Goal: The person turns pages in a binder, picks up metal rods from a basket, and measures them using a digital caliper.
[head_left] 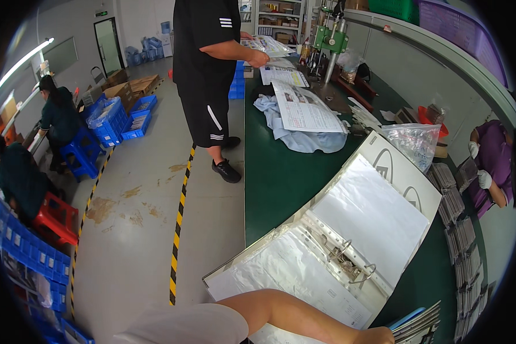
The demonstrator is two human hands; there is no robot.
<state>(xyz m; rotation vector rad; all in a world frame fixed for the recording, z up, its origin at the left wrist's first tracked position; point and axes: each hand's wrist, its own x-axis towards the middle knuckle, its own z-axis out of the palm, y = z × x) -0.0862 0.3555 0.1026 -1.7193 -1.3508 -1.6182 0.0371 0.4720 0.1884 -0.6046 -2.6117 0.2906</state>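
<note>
One hand [378, 335], on the forearm crossing the open ring binder [327, 252] at its near edge on the green table [275, 183], shows fingers cropped, state undeterminable; leaning could crease the sheet protectors [304, 275].

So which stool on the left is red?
The near stool, under the crouched person at the left edge; the stool farther back is blue.

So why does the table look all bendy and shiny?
Head view: the fisheye lens curves the green table edge and blackens the corners; ceiling light glares off the binder's plastic sleeves; the forearm at the bottom edge looks slightly soft.
</note>
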